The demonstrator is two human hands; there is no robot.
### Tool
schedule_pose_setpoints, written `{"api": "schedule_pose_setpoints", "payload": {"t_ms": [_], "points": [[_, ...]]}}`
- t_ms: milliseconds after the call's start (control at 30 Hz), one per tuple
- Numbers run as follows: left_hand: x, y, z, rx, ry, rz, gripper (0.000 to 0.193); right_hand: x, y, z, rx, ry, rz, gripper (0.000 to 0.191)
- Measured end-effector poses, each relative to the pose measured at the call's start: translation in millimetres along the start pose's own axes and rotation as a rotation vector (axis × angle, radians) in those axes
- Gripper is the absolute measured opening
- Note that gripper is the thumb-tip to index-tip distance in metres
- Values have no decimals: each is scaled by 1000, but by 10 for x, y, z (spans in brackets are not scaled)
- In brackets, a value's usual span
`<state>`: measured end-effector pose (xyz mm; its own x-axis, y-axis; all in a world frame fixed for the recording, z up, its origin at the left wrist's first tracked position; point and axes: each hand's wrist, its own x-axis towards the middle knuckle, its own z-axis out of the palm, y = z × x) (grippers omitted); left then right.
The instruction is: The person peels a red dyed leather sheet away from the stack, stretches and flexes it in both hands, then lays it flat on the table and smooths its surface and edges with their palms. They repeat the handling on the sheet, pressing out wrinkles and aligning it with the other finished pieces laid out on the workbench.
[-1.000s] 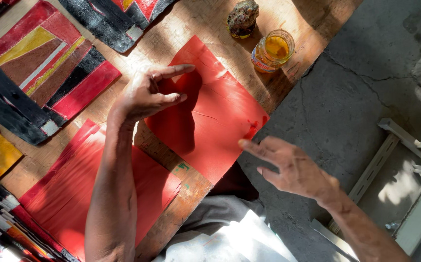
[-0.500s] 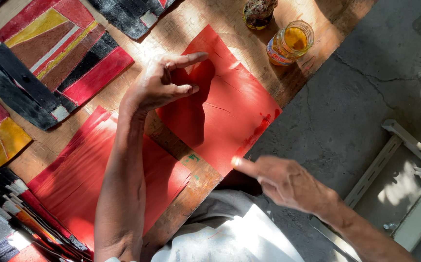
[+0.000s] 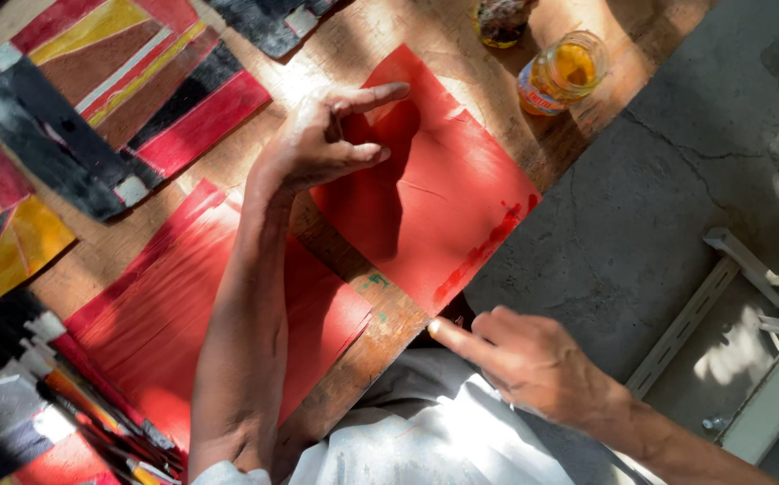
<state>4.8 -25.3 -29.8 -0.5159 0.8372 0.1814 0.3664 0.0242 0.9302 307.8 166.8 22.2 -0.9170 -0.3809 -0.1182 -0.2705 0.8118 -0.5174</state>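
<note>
Head view: we record 1 red sheet [image 3: 443,207] lying flat on the wooden table [image 3: 228,162], its lower corner overhanging the table edge. Our left hand [image 3: 322,144] hovers at the sheet's upper left edge, index finger extended, remaining fingers loosely curled; its grip holds nothing. Our right hand [image 3: 528,359] sits off the table near the overhanging corner, fingers loose, grip empty. A second red sheet [image 3: 165,323] lies lower left. Striped painted panels [image 3: 120,81] lie beyond it. A glass jar [image 3: 564,72] of yellow liquid stands near the table's far edge.
</note>
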Motion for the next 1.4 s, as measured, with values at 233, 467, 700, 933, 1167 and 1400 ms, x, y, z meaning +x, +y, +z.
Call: {"api": "schedule_pose_setpoints", "payload": {"t_ms": [233,467,700,933,1167,1400], "points": [[-12,36,44,56,63,-86,60,97,3,-210,175,109,-13,75],[24,147,30,173,95,19,63,98,662,-514,-169,331,256,77],[34,185,57,178,94,-72,64,33,989,-547,-716,245,247,77],[35,90,55,-21,61,1,59,-93,949,-478,-838,125,234,78],[94,202,44,-37,86,-320,47,-29,827,-583,-987,41,287,77],[349,349,49,109,36,-14,47,-9,752,-701,-543,221,362,44]]}}
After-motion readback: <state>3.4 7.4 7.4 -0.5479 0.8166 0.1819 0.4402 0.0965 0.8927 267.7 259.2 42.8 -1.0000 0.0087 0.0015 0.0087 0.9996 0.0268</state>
